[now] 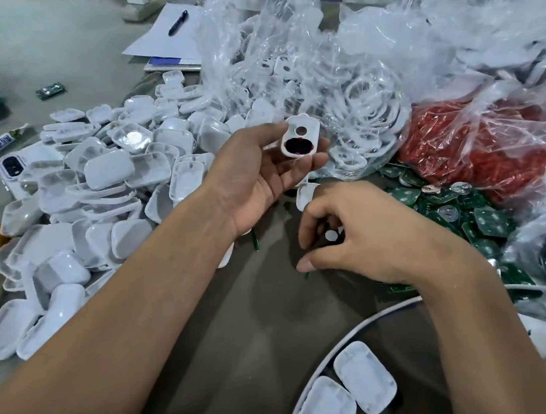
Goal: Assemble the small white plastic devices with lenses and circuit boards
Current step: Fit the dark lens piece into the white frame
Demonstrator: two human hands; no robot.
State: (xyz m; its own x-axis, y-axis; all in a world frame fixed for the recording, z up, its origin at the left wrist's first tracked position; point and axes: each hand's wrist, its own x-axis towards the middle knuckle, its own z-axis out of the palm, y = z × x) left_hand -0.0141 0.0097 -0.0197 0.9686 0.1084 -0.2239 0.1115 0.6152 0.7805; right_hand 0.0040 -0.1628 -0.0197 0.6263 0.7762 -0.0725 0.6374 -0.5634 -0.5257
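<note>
Fingers (309,161) of the left hand (255,176) curl round a white shell (300,137), pinching it by its edges with the face turned up — one round hole above, one dark opening below, long axis running roughly twelve to six. At about five o'clock from it, close by and lower, the right hand (359,233) has its fingers curled over a small white disc (330,235) (a lens, I'd judge), with a green board (254,239) edge poking out beside it. So the disc must travel up toward eleven o'clock to meet the shell; the right hand is the nearer carrier. Counted: one shell held, one disc, two shells (346,399) lying loose at six o'clock, heaps beyond counting at nine, boards (473,217) piled at three.
</note>
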